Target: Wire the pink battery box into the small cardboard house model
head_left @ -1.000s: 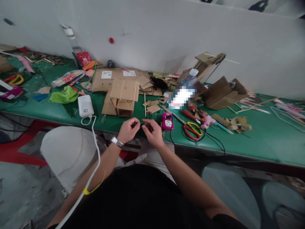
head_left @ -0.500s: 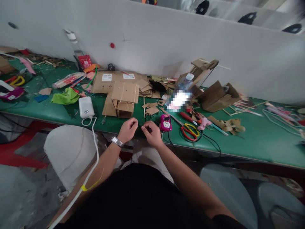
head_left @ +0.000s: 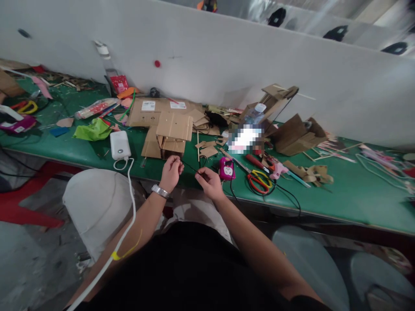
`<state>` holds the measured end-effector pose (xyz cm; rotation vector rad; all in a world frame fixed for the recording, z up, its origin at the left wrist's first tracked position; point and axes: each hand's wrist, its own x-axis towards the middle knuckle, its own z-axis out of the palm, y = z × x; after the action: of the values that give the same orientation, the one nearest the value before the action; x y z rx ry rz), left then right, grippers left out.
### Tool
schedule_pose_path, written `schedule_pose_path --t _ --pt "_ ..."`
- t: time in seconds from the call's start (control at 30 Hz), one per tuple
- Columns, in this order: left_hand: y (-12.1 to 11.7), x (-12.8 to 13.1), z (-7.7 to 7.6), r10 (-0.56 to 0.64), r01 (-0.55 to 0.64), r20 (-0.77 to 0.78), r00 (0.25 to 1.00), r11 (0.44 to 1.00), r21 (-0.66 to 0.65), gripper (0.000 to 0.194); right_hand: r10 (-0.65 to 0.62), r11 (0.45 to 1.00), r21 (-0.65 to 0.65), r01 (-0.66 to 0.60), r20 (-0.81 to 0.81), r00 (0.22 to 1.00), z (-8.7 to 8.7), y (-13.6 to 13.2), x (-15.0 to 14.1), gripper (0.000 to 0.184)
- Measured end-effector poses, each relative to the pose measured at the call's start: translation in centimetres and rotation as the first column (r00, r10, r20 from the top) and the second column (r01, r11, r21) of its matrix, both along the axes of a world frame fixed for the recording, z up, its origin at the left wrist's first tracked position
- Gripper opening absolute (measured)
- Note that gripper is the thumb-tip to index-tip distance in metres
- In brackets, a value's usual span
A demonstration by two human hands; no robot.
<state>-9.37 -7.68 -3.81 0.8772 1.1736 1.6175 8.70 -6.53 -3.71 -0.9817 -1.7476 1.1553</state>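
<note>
1. Pinching a thin black cord [head_left: 189, 166] between the fingertips of the left hand [head_left: 171, 174], with the remaining fingers curled toward the palm.
2. Pinching the same cord farther right, between thumb and fingers of the right hand [head_left: 210, 182].
3. Holding the cord across the gap between both hands, over the near edge of the green table [head_left: 363, 190], sloping nearer toward the right; too thin and dark to follow to its ends.
4. Wearing a metal watch [head_left: 160, 191] on the left wrist.
5. Reaching with the left hand to just in front of a cardboard box [head_left: 174, 125]; cannot tell touching from a slight gap.
6. Holding the right hand just left of a purple socket block [head_left: 226, 171], with scissors [head_left: 262, 181] farther right and a pink glue gun [head_left: 278, 168] just beyond their handles.
7. Left of the box, with a white power bank [head_left: 119, 145] on the table and a white cable [head_left: 130, 190] running from it to the near left, across the left forearm in view.
8. Farther left, beside a bright green sheet [head_left: 92, 130].
</note>
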Motion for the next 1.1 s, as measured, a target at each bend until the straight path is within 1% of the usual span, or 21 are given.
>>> schedule_pose_path --t 0.1,0.17,0.23,0.33,0.4,0.47,0.6,0.67,0.73,0.83,0.9,1.0,1.1 --pt "0.1 -0.1 0.1 0.078 -0.077 0.066 0.995 0.997 -0.020 0.018 -0.024 1.000 -0.002 0.024 0.006 1.000 0.0 0.0 -0.2 0.035" --pt "0.1 -0.2 0.3 0.145 -0.140 0.129 0.981 0.989 -0.048 0.015 -0.036 0.999 0.014 0.036 0.009 0.999 0.1 0.1 -0.3 0.033" --pt "0.1 -0.1 0.5 0.186 -0.176 0.194 0.963 0.982 -0.066 0.015 -0.046 0.998 0.032 0.046 0.018 0.999 0.3 0.1 -0.3 0.032" --pt "-0.2 0.2 1.2 0.173 -0.154 0.275 0.946 0.984 -0.091 0.017 -0.049 0.997 0.060 0.046 0.047 0.998 0.4 0.1 -0.3 0.033" --pt "-0.6 0.4 1.8 0.130 -0.106 0.308 0.943 0.990 -0.094 0.020 -0.048 0.997 0.072 0.043 0.072 0.996 0.4 0.1 -0.3 0.036" --pt "-1.0 0.4 2.4 0.084 -0.067 0.308 0.947 0.996 -0.067 0.024 -0.049 0.996 0.072 0.043 0.089 0.995 0.4 0.1 -0.3 0.039" --pt "-1.4 -0.3 3.5 0.092 -0.080 0.306 0.948 0.996 -0.049 0.027 -0.043 0.997 0.067 0.037 0.098 0.994 0.3 0.2 -0.4 0.044" --pt "-1.4 -0.8 4.1 0.109 -0.098 0.321 0.941 0.994 -0.049 0.024 -0.037 0.997 0.073 0.031 0.093 0.995 0.2 0.3 -0.4 0.045" --pt "-1.5 -1.1 4.6 0.106 -0.108 0.307 0.946 0.994 -0.011 0.019 -0.037 0.997 0.077 0.030 0.085 0.996 0.1 0.3 -0.4 0.047" --pt "-1.9 -0.9 4.9 0.024 -0.035 0.209 0.978 0.998 0.051 0.013 -0.040 0.998 0.058 0.036 0.067 0.997 -0.1 0.3 -0.3 0.049" --pt "-2.2 -0.5 4.7 -0.036 0.027 0.129 0.991 0.997 0.075 0.013 -0.042 0.998 0.045 0.040 0.046 0.998 -0.2 0.2 -0.3 0.050" --pt "-2.5 0.3 3.8 -0.104 0.101 0.040 0.994 0.992 0.078 0.026 -0.026 0.998 0.059 0.025 0.030 0.999 -0.2 0.1 -0.3 0.046" --pt "-2.3 0.8 2.7 -0.200 0.200 0.051 0.978 0.980 0.004 0.048 -0.014 0.995 0.094 0.010 0.036 0.999 -0.3 0.0 -0.3 0.040"
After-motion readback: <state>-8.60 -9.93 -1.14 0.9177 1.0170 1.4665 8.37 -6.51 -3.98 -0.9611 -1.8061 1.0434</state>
